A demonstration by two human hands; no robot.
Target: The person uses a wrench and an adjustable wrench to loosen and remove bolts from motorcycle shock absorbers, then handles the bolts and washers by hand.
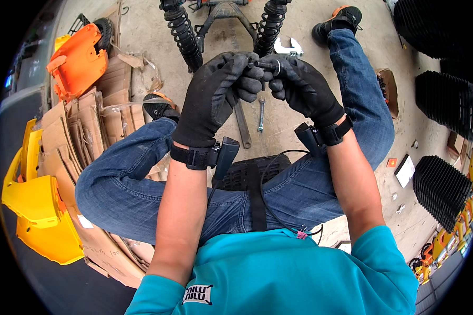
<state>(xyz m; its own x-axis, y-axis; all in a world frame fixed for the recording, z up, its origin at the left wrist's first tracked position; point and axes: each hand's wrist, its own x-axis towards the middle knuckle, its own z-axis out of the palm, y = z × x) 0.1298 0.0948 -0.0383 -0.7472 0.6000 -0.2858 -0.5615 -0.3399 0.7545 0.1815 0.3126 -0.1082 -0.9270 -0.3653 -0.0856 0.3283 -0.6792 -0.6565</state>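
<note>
Both my hands wear black gloves and meet in front of me, fingertips pinched. My left hand (215, 86) grips a small dark round piece (250, 62), perhaps a nut or bushing; its exact kind is hard to see. Between the fingers of my right hand (305, 86) is a black bolt (266, 65), its end pointing at the small piece. A shiny ring (278, 67), which looks like a washer, sits at the bolt's right part. Whether the bolt and the small piece touch, I cannot tell. Just beyond my hands rise two black coil-spring shock absorbers (184, 32) (270, 26).
On the concrete floor lie a combination wrench (261, 114), a dark flat wrench (242, 125) and a silver adjustable wrench (289, 48). Flattened cardboard (68, 136), orange (79, 60) and yellow panels (42, 205) crowd the left. Black ribbed stacks (441, 191) line the right.
</note>
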